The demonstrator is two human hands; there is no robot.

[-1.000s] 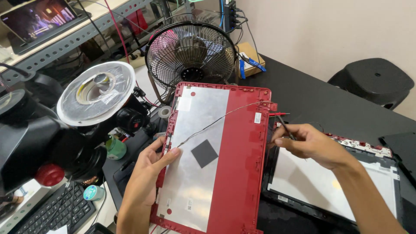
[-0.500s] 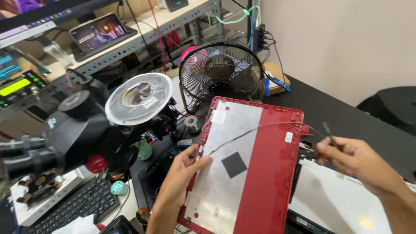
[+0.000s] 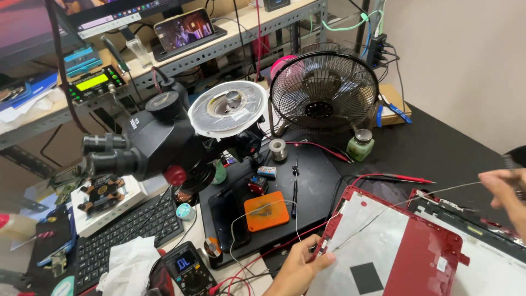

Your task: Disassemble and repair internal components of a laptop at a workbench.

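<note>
Left hand (image 3: pixel 298 268) pinches the near-left edge of the red laptop lid (image 3: pixel 394 246) between its fingers. Right hand (image 3: pixel 507 192), beyond the lid's far-right corner, pinches a thin cable (image 3: pixel 416 198) stretched taut across the lid.

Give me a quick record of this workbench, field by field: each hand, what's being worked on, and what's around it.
Left hand: grips the left edge of the red laptop lid
Right hand: pinches the end of a thin cable, pulled taut across the lid
Lid: inner side up, silver lining with a black square pad
Behind: black desk fan, microscope
Left of lid: orange pad, multimeter, keyboard
</note>
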